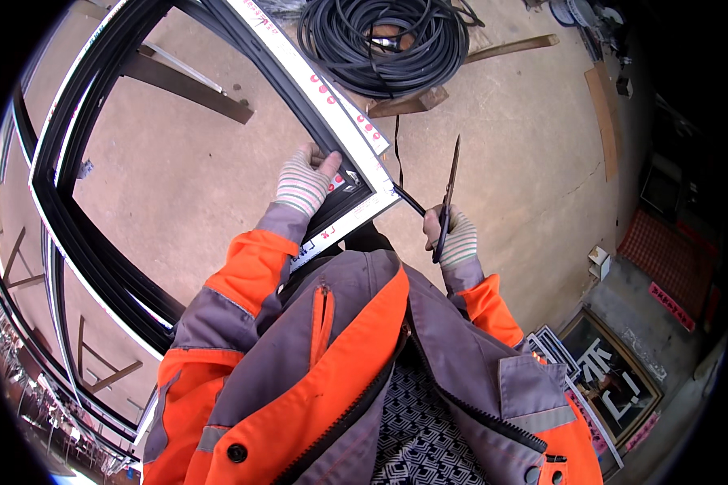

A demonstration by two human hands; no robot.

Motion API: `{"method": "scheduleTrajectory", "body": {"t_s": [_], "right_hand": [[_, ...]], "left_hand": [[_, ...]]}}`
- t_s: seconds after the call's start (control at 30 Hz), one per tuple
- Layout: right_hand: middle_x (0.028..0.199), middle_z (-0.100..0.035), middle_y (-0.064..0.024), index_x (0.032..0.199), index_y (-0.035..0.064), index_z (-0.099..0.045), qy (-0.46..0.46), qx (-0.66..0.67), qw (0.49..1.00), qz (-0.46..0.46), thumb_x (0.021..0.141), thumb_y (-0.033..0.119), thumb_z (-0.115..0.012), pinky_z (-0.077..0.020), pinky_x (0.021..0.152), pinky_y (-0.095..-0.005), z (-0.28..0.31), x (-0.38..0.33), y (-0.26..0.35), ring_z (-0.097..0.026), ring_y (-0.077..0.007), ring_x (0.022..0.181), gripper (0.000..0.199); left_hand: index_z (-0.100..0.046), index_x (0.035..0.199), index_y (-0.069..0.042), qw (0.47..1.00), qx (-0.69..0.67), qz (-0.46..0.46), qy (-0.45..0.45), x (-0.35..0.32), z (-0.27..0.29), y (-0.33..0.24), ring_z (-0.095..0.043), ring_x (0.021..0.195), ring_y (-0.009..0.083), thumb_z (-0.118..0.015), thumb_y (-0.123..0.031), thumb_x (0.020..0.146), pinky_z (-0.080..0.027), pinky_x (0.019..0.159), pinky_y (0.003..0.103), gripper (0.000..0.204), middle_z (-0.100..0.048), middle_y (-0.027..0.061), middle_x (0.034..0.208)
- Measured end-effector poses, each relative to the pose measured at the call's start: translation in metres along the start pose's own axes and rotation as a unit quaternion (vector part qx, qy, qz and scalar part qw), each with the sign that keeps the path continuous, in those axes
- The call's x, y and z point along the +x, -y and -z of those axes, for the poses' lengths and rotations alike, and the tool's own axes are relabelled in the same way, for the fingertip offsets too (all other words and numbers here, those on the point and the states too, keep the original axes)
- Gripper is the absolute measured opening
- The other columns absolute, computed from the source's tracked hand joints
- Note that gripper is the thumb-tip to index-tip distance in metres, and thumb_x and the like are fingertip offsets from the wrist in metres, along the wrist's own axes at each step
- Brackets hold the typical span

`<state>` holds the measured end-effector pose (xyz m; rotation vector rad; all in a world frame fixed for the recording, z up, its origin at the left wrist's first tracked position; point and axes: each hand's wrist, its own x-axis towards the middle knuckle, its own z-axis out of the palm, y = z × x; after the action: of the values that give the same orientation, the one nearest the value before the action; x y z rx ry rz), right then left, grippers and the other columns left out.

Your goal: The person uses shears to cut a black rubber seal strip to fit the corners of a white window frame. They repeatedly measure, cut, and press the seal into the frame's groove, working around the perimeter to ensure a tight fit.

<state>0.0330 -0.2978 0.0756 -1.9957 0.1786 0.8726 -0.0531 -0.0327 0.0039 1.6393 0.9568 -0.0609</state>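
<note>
My left hand (303, 179), in a striped knit glove, presses on the near corner of a large black window frame (65, 121) with white protective film along its edge. A thin black rubber strip (398, 149) hangs out from that corner. My right hand (453, 234), also gloved, grips black scissors (448, 187) that point up and away, their blades just right of the strip end. Orange and grey jacket sleeves fill the lower view.
A big coil of black rubber cord (380, 40) lies on wooden blocks (412, 103) on the concrete floor ahead. Dark bars (186, 85) support the frame. More frames lean at the lower right (598, 372), beside a red mat (663, 250).
</note>
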Motion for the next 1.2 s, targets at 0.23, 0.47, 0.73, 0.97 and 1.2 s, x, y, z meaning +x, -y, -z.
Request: {"method": "scheduleTrajectory", "body": {"t_s": [0.23, 0.47, 0.73, 0.97, 1.2], "right_hand": [[0.063, -0.055, 0.0007, 0.090, 0.0043, -0.061, 0.003, -0.018, 1.000, -0.004, 0.090, 0.022, -0.069, -0.0445, 0.043, -0.0249, 0.005, 0.004, 0.000, -0.051, -0.0078, 0.048, 0.020], [0.063, -0.055, 0.0011, 0.091, 0.0044, -0.061, 0.014, -0.019, 1.000, 0.011, 0.091, 0.022, -0.070, -0.0447, 0.043, -0.0246, 0.007, 0.004, -0.001, -0.051, -0.0074, 0.048, 0.020], [0.064, -0.055, 0.0010, 0.091, 0.0047, -0.061, 0.010, -0.030, 0.999, -0.014, 0.090, 0.023, -0.070, -0.0451, 0.043, -0.0250, 0.007, 0.009, -0.001, -0.051, -0.0077, 0.048, 0.020], [0.064, -0.055, 0.0006, 0.090, 0.0052, -0.061, -0.007, -0.034, 0.999, -0.006, 0.090, 0.023, -0.069, -0.0437, 0.042, -0.0249, 0.000, 0.009, 0.004, -0.051, -0.0078, 0.048, 0.019], [0.065, -0.055, 0.0009, 0.093, 0.0049, -0.060, -0.041, 0.025, 0.996, 0.080, 0.093, 0.020, -0.068, -0.0426, 0.046, -0.0238, -0.028, 0.010, 0.033, -0.051, -0.0064, 0.050, 0.018]], "left_hand": [[-0.066, 0.098, 0.004, 1.000, 0.012, 0.014, -0.022, -0.002, 0.002, -0.007, -0.064, 0.070, 0.0139, -0.070, -0.024, 0.094, -0.053, 0.064, 0.030, 0.029, -0.070, 0.0119, 0.079], [-0.065, 0.099, 0.004, 1.000, -0.002, -0.002, -0.003, 0.001, -0.001, 0.006, -0.063, 0.070, 0.0128, -0.072, -0.025, 0.092, -0.052, 0.063, 0.029, 0.031, -0.069, 0.0100, 0.079], [-0.065, 0.099, 0.002, 0.996, 0.082, 0.015, 0.019, -0.007, 0.004, -0.010, -0.067, 0.071, 0.0218, -0.075, -0.030, 0.087, -0.054, 0.070, 0.035, 0.035, -0.069, 0.0131, 0.078], [-0.066, 0.099, 0.001, 0.996, 0.063, 0.041, 0.038, -0.008, 0.009, -0.011, -0.069, 0.075, 0.0234, -0.076, -0.033, 0.085, -0.055, 0.073, 0.035, 0.039, -0.071, 0.0143, 0.081], [-0.064, 0.102, 0.001, 0.989, 0.120, 0.036, 0.081, -0.015, 0.014, -0.028, -0.071, 0.079, 0.0245, -0.079, -0.035, 0.081, -0.055, 0.076, 0.035, 0.044, -0.072, 0.0154, 0.086]]}}
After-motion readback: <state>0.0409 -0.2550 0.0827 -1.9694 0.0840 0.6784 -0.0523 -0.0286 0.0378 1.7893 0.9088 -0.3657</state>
